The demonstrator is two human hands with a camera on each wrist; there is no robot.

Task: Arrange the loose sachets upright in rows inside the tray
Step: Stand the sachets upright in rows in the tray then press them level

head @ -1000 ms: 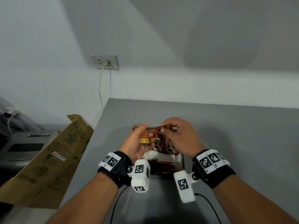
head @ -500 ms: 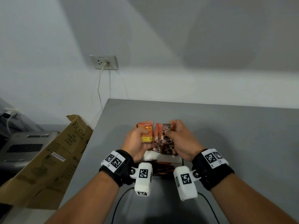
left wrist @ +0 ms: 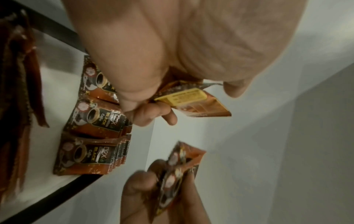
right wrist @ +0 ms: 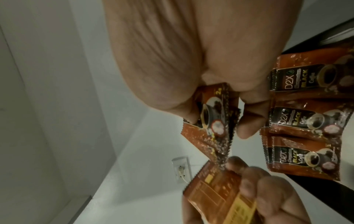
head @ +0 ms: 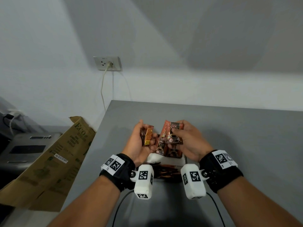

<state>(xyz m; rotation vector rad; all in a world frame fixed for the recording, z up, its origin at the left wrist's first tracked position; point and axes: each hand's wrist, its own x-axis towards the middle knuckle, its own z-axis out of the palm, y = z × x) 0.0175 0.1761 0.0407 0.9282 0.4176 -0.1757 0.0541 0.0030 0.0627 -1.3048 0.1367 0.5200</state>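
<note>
Left hand (head: pixel 139 141) grips orange-backed sachet (head: pixel 148 135); right hand (head: pixel 188 141) pinches sachets (head: pixel 170 131) above tray (head: pixel 185 160).

Coffee sachets held above a half-filled tray

An orange sachet (head: pixel 148 135) with a yellow label panel sits upright in the left hand's grip (head: pixel 139 141), its printed back showing; beside it, apart, a brown sachet (head: pixel 170 131) marked D2X and picturing a coffee cup is pinched in the right hand's grip (head: pixel 186 141), tilted slightly left. Just below both grips, upright brown sachets (left wrist: pixel 91 157) of the same print stand stacked in rows inside the white, dark-rimmed tray (left wrist: pixel 63 185), while loose sachets (head: pixel 165 172) lie in a heap nearer the wrists.
</note>
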